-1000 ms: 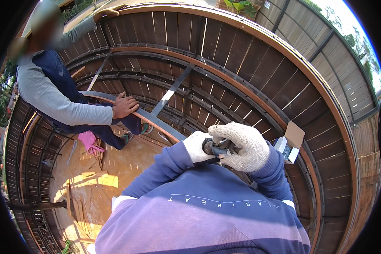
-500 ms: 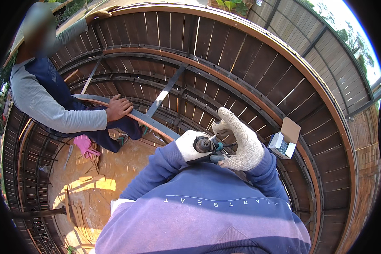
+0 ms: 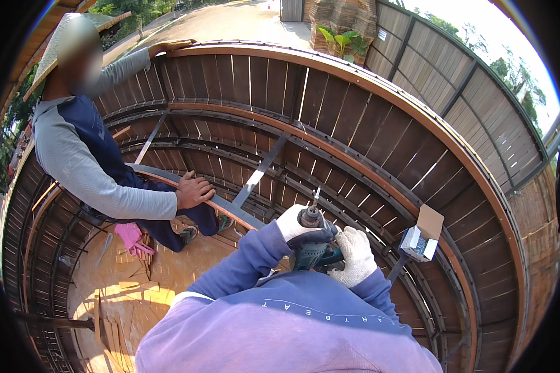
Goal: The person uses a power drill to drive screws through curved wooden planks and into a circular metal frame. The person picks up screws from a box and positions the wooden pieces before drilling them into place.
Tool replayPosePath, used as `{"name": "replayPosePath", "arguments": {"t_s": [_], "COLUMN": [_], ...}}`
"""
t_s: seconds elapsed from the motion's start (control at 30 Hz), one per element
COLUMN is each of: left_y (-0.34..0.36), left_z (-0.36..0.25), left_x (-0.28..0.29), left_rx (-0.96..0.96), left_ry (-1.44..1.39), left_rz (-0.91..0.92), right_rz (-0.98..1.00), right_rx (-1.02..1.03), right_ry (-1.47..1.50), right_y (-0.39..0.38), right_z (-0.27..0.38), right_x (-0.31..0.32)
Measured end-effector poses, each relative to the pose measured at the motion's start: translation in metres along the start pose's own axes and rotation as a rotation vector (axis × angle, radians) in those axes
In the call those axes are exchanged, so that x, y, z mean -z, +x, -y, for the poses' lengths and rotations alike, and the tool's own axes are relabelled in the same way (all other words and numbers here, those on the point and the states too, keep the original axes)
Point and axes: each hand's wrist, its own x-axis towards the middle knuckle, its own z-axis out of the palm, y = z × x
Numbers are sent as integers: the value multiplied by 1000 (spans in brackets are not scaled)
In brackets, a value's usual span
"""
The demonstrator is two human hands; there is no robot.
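A teal and black power drill (image 3: 307, 255) stands before my chest, its chuck up and a slim bit (image 3: 317, 194) pointing away from me. My left hand (image 3: 290, 222), in a pale work glove, is closed round the drill just behind the chuck. On the other side my right hand (image 3: 357, 253), gloved too, has its fingers curled at the drill's handle, which is partly hidden. To the right, an opened small cardboard box (image 3: 427, 247) holds small greyish metal pieces, too small to make out.
A person (image 3: 84, 140) in a wide hat stands at the left, one hand on a curved metal-edged rail (image 3: 230, 211), the other on the wall's top edge. Curved dark slatted walls (image 3: 379, 124) surround me. Below lie wood offcuts (image 3: 115, 329) and a pink cloth (image 3: 130, 237).
My right hand, raised and spread by the bit before, has come down to the drill's handle. The drill has tipped so its bit points forward. The view has shifted upward.
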Motion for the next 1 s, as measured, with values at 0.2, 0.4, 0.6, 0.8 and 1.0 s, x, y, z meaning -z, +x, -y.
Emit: {"name": "replayPosePath", "arguments": {"t_s": [0.2, 0.4, 0.6, 0.8, 1.0], "left_y": [22, 36, 63, 95, 126], "left_z": [-57, -87, -104, -116, -123], "left_x": [22, 76, 158, 224, 262], "left_rx": [-70, 6, 79, 25, -44], "left_ry": [-128, -324, -483, -644, -988], "left_rz": [124, 111, 126, 337, 625], "right_rz": [-317, -448, -431, -498, -535], "right_rx": [33, 28, -15, -67, -136], "right_ry": [-171, -266, -278, -194, -157], "right_y": [22, 69, 144, 223, 278], "right_z": [26, 62, 86, 108, 123], "right_x": [-11, -26, -45, -60, -56]}}
